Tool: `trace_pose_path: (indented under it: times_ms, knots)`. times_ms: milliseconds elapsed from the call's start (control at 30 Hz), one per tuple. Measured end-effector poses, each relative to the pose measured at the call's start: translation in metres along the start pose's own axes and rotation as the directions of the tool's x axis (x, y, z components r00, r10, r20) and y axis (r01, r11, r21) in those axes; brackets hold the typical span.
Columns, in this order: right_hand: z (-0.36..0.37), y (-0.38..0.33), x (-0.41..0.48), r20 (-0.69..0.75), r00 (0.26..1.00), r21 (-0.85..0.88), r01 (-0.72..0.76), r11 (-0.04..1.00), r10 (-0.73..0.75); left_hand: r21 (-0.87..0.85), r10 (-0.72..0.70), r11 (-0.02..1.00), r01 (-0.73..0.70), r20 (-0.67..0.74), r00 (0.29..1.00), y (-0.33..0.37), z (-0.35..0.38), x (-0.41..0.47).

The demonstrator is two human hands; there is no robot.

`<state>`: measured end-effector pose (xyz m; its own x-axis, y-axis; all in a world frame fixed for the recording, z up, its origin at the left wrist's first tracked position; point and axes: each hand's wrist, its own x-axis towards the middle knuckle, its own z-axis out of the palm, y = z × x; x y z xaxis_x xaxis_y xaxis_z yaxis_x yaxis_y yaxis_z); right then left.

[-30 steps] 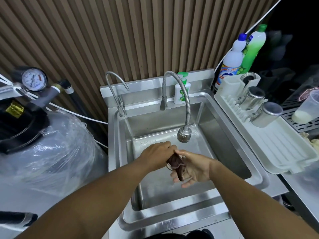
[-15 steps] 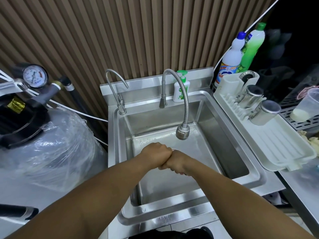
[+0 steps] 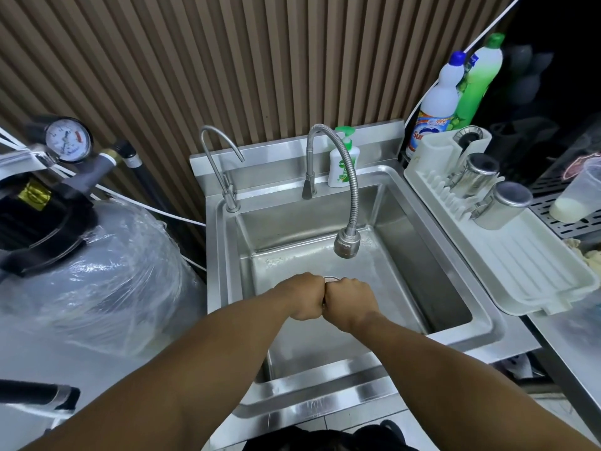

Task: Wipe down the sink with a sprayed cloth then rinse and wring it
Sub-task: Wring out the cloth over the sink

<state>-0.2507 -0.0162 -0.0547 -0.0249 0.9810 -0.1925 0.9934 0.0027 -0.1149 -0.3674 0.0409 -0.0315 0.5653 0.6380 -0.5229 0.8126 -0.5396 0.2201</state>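
- the left hand (image 3: 304,297) and right hand (image 3: 349,301) are meeting knuckle to knuckle over the middle of the sink (image 3: 461,265), both curled into tight fists, backs turned up.
- the cloth is not showing anywhere; the fists are hiding whatever is inside them, so i cannot tell whether they are gripping it.
- both bare forearms are reaching in from the near edge, converging above the basin floor.
- a sliver of the round drain (image 3: 331,278) is peeking out just beyond the fists.
- the flexible faucet (image 3: 353,196) is arching from the far ledge, its spray head (image 3: 346,245) hanging just beyond and slightly right of the hands; i cannot tell if water is running.
- a thinner gooseneck tap (image 3: 224,170) is standing at the far left corner of the sink.
- a green pump soap bottle (image 3: 340,164) is sitting on the far ledge behind the faucet.
- to the right, a white drying rack (image 3: 520,265) is carrying two steel cups (image 3: 478,175) lying tilted on their sides.
- a white bottle with a blue cap (image 3: 437,102) and a green bottle (image 3: 479,76) are standing at the far right against the slatted wall.
- on the left, a plastic-wrapped tank (image 3: 107,271) is sitting below a pressure gauge (image 3: 66,139).
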Motion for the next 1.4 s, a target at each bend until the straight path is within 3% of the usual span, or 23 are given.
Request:
trace_pose_path:
  times_ms: [233, 367, 533, 633, 700, 733, 767, 833, 867, 967, 1033, 1100, 1167, 1233, 1300, 1400]
  knots:
    - [-0.004, 0.008, 0.006, -0.047, 0.992, -0.098, 0.109, 0.989, -0.114, -0.18, 0.009, 0.984, 0.006, 0.08, 0.997, -0.004, -0.003, 0.008]
    - [-0.001, 0.008, 0.009, -0.101, 0.987, -0.179, 0.102, 0.979, -0.121, -0.244, 0.03, 0.97, 0.004, 0.133, 0.991, -0.008, -0.004, 0.009]
    - [-0.006, 0.007, 0.013, 0.022, 0.992, -0.113, 0.128, 0.985, -0.126, -0.245, 0.0, 0.969, 0.022, 0.091, 0.996, -0.012, 0.001, 0.008]
    - [-0.018, 0.008, 0.015, 0.173, 0.981, 0.171, 0.063, 0.983, -0.093, -0.161, 0.001, 0.987, -0.008, -0.043, 0.999, -0.019, 0.004, 0.005]
    - [-0.024, 0.016, 0.014, 0.343, 0.926, 0.55, -0.065, 0.832, -0.154, -0.026, 0.033, 0.999, -0.038, -0.153, 0.988, -0.023, 0.003, 0.001]
    - [-0.028, 0.021, 0.012, 0.411, 0.891, 0.722, -0.187, 0.667, -0.195, 0.072, 0.071, 0.996, -0.057, -0.209, 0.975, -0.024, 0.002, -0.001]
    - [-0.032, 0.026, 0.009, 0.482, 0.846, 0.817, -0.341, 0.465, -0.227, 0.167, 0.12, 0.983, -0.077, -0.268, 0.956, -0.025, 0.0, -0.002]
    - [-0.034, 0.04, 0.007, 0.603, 0.721, 0.787, -0.608, 0.107, -0.342, 0.289, 0.246, 0.947, -0.139, -0.376, 0.893, -0.025, -0.004, -0.005]
    - [-0.032, 0.046, 0.007, 0.627, 0.664, 0.735, -0.677, 0.028, -0.407, 0.338, 0.323, 0.922, -0.189, -0.404, 0.856, -0.023, -0.007, -0.006]
    - [-0.024, 0.045, 0.002, 0.617, 0.549, 0.663, -0.749, -0.004, -0.564, 0.46, 0.518, 0.83, -0.316, -0.424, 0.743, -0.016, -0.01, -0.008]
    - [-0.023, 0.035, -0.002, 0.576, 0.536, 0.665, -0.746, -0.027, -0.618, 0.491, 0.571, 0.801, -0.344, -0.45, 0.687, -0.011, -0.014, -0.008]
    - [-0.026, 0.028, -0.003, 0.574, 0.584, 0.702, -0.712, -0.022, -0.574, 0.559, 0.603, 0.761, -0.33, -0.42, 0.678, -0.012, -0.017, -0.004]
    - [-0.029, 0.024, -0.003, 0.623, 0.614, 0.734, -0.673, 0.09, -0.485, 0.627, 0.609, 0.714, -0.311, -0.336, 0.719, -0.009, -0.019, -0.005]
    - [-0.032, 0.02, 0.0, 0.688, 0.632, 0.725, -0.611, 0.318, -0.356, 0.63, 0.499, 0.728, -0.272, -0.214, 0.84, -0.001, -0.021, -0.012]
    - [-0.033, 0.014, 0.005, 0.69, 0.704, 0.647, -0.495, 0.579, -0.168, 0.608, 0.326, 0.774, -0.176, -0.144, 0.934, 0.005, -0.021, -0.013]
    - [-0.022, 0.004, 0.009, 0.535, 0.845, 0.55, -0.35, 0.759, 0.001, 0.526, 0.195, 0.845, -0.1, -0.129, 0.972, 0.009, -0.016, -0.013]
